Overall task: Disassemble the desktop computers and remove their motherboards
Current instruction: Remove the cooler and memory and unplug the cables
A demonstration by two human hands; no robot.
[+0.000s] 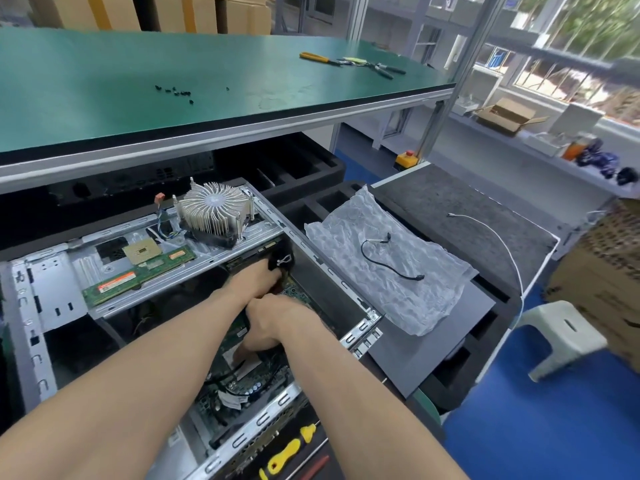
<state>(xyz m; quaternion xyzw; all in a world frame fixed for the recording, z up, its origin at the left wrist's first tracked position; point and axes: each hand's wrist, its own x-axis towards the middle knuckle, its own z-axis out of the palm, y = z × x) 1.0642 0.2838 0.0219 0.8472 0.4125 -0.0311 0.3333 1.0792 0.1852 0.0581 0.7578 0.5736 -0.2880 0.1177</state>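
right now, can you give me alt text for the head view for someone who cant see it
Both of a person's hands, left hand and right hand, reach into an open desktop computer case and work at its motherboard. A removed heatsink and memory stick rest on the case frame; a yellow screwdriver lies nearby.

An opened silver desktop computer case (145, 292) lies on its side under the green bench, its green motherboard (239, 382) still seated inside toward five o'clock, partly hidden among black cables (242, 375).
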